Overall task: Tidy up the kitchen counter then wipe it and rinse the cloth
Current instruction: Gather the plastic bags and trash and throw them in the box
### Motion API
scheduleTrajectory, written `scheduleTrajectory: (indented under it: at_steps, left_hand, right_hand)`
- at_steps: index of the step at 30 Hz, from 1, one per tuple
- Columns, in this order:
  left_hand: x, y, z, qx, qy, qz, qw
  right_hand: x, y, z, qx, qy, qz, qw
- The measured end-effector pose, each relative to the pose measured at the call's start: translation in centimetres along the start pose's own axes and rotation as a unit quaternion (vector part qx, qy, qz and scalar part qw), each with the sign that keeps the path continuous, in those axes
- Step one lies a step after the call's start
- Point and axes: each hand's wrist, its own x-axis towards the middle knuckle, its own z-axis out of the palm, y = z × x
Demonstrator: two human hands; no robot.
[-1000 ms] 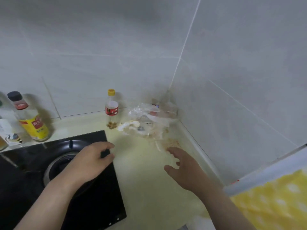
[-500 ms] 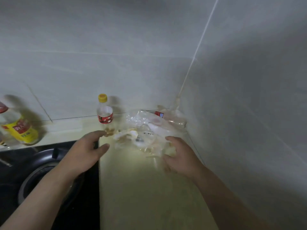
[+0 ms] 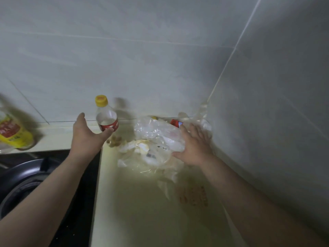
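- Two bottles stand upright on the pale counter [image 3: 138, 202] against the tiled back wall [image 3: 124, 59]: a small bottle with a yellow cap [image 3: 106, 115] and, well to its left at the frame edge, a larger bottle with a yellow label [image 3: 13, 134].
- One heap of crumpled clear plastic bags [image 3: 156, 139] lies just right of the small bottle, filling the corner where the two walls meet; a red-labelled item [image 3: 176, 123] pokes out at its back.
- The small bottle looks nearly empty, with a few brownish lumps [image 3: 114, 140] at its base. What the bags hold cannot be told beyond pale scraps.
- One black stove [image 3: 26, 184] sits left of and nearer than the small bottle.
- The left hand [image 3: 85, 138] is spread wide, thumb touching or just short of the small bottle's red label, fingers behind its left side, not yet closed.
- The right hand [image 3: 194, 147] lies flat, fingers splayed, pressing on the right side of the plastic bags.
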Motion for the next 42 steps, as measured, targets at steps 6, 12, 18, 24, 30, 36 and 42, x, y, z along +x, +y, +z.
scheduleTrajectory:
  at_steps: [6, 12, 18, 24, 30, 36, 42]
  left_hand:
    - [-4.9, -1.0, 2.2, 0.006, 0.095, 0.047, 0.994]
    - [-8.2, -1.5, 6.7, 0.083, -0.052, -0.095, 0.991]
    - [-7.5, -2.4, 8.2, -0.062, -0.104, -0.199, 0.972]
    - [-6.7, -1.8, 8.0, -0.086, -0.089, -0.202, 0.972]
    - [-7.6, -1.4, 6.1, -0.172, -0.112, -0.193, 0.959]
    - [-9.5, -0.4, 3.7, -0.264, -0.168, -0.184, 0.932]
    - [-10.3, 0.5, 1.1, -0.361, -0.183, -0.188, 0.895]
  right_hand:
    - [1.8, 0.5, 0.7, -0.068, -0.043, 0.017, 0.997]
    - [2.8, 0.3, 1.0, -0.066, -0.017, 0.032, 0.997]
    - [2.8, 0.3, 0.2, -0.003, -0.014, 0.039, 0.999]
    - [2.0, 0.4, -0.4, 0.127, -0.053, 0.108, 0.985]
    - [0.2, -0.4, -1.8, 0.379, -0.046, 0.175, 0.907]
    - [-3.4, -1.6, -3.1, 0.513, -0.053, 0.198, 0.834]
    - [-6.5, -3.5, -4.4, 0.529, -0.060, 0.215, 0.819]
